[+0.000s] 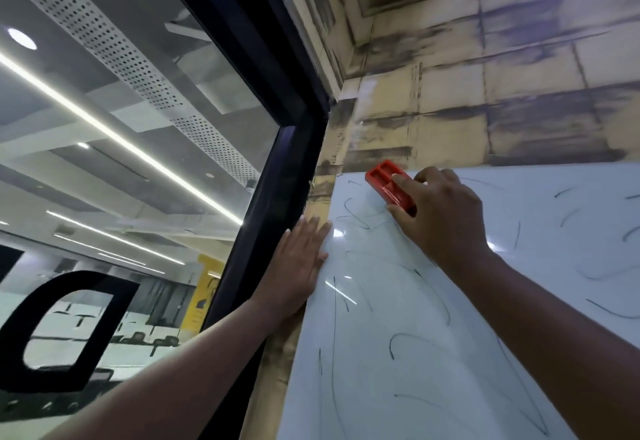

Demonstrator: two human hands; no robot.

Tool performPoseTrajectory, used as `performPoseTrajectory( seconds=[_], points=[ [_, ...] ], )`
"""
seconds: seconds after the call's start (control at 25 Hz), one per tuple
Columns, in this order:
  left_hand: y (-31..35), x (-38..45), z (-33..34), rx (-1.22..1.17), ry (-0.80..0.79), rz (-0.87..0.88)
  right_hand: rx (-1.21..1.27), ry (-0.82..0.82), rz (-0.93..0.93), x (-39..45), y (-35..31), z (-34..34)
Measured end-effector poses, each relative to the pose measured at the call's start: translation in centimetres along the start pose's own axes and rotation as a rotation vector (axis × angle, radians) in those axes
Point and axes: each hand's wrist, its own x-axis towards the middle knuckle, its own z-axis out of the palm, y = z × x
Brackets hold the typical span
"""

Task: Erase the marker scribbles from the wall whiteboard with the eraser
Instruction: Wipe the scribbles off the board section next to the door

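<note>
gripping red eraser against whiteboard, right hand.

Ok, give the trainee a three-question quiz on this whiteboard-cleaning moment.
1. True or false: the right hand grips the red plastic eraser.
2. Where on the glossy white wall whiteboard is the eraser? A) upper left corner B) bottom edge
3. What does the left hand rest on?

Key: 1 true. 2 A. 3 Flat, fingers straight, over the board's left edge beside the dark window frame.
</note>
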Motion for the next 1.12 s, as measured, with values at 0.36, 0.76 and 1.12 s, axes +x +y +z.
performPoseTrajectory(
  seconds=[0.36, 0.76, 1.12],
  points=[
    [-0.9, -0.7, 2.7, -0.241, 0.227, 0.035, -0.026, 0.018, 0.112, 1.4, -1.8, 2.4],
    [-0.9, -1.0, 2.9, -0.297, 0.21, -0.007, 0.089, -0.102, -0.21, -0.9, -8.2, 4.4],
    [-0.8, -2.3, 3.0, -0.328, 0.246, 0.034, -0.128, 0.062, 0.338, 1.7, -2.6, 2.8]
  ],
)
